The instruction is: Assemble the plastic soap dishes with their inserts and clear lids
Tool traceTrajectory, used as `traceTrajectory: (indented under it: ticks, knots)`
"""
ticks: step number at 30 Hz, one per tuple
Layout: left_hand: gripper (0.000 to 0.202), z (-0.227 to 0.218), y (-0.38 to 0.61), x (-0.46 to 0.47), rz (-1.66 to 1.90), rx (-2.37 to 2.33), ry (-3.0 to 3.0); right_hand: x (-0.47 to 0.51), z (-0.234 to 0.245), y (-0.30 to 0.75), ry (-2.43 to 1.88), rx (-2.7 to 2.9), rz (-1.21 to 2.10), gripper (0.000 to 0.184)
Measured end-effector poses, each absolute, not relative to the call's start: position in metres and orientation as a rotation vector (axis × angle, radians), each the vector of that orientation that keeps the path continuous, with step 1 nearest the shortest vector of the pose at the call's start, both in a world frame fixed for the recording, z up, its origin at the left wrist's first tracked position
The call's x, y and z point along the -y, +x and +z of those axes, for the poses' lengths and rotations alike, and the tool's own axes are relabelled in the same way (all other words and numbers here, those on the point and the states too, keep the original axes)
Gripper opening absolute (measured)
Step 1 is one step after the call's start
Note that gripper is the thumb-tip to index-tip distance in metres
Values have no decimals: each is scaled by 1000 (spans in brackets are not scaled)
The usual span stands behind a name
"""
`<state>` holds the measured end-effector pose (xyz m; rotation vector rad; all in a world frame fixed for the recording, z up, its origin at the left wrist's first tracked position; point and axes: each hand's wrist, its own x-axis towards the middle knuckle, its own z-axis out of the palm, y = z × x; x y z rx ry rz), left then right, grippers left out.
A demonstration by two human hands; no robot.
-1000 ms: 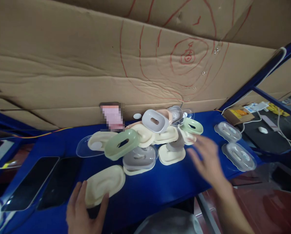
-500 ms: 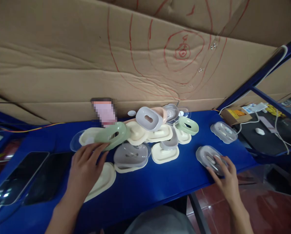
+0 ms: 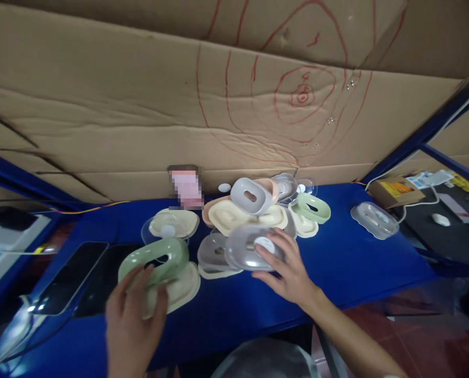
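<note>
Fingers (image 3: 131, 283) of the left hand (image 3: 134, 315) curled over the near rim of a green ring insert (image 3: 156, 258). They gripped it tilted against a cream tray (image 3: 185, 287) on the blue worktop (image 3: 337, 262), seemingly to keep the two aligned. The right hand (image 3: 287, 270) lay spread across a clear lid (image 3: 242, 249), fingers on top and thumb apparently beneath, holding it just over a grey dish (image 3: 213, 252) at the edge of the heap of dishes (image 3: 258, 212). Two phones (image 3: 69, 278) lay at the left.
</note>
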<state>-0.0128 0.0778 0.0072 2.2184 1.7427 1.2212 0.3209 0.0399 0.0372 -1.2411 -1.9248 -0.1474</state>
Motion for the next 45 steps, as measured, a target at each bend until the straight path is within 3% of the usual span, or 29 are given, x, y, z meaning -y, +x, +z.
traceTrajectory:
  ticks: [3, 5, 11, 16, 20, 25, 29, 31, 34, 37, 39, 42, 45]
  knots:
    - [84, 8, 26, -77, 1325, -1421, 1913, -78, 49, 291, -1079, 1952, -11, 57]
    - [92, 9, 48, -83, 1350, -1245, 1607, -94, 54, 274, -1038, 1913, 129, 57]
    - [86, 12, 62, -111, 1403, -1075, 1304, -120, 64, 256, -1080, 1750, 369, 49]
    - [74, 9, 54, -112, 1479, -1201, 1320, -153, 75, 268, -1219, 1999, 39, 47]
    - [68, 19, 41, -110, 1504, -1567, 1653, -162, 80, 276, -1357, 2108, -145, 41]
    - [55, 28, 6, -115, 1213, -1901, 2076, -120, 75, 276, -1203, 2269, -139, 35]
    - [63, 23, -13, -119, 888, -2091, 2090, -81, 61, 304, -1197, 2422, -142, 39]
    - [63, 20, -19, -120, 817, -2051, 2107, -71, 53, 351, -1326, 2320, -222, 38]
    - [58, 17, -26, -119, 893, -1985, 2172, -57, 40, 452, -1845, 1788, -493, 39]
    - [52, 19, -27, -113, 1141, -1908, 2203, -26, 21, 535, -2099, 1400, -642, 68]
    - [45, 23, -18, -103, 1314, -1826, 2183, 3, 5, 560, -2306, 1255, -642, 74]
    - [31, 26, 11, -77, 1357, -1599, 2173, 48, -16, 570, -2439, 1292, -608, 74]
    - [33, 17, 56, -43, 1137, -1213, 2102, 79, -25, 570, -2342, 1476, -543, 75]
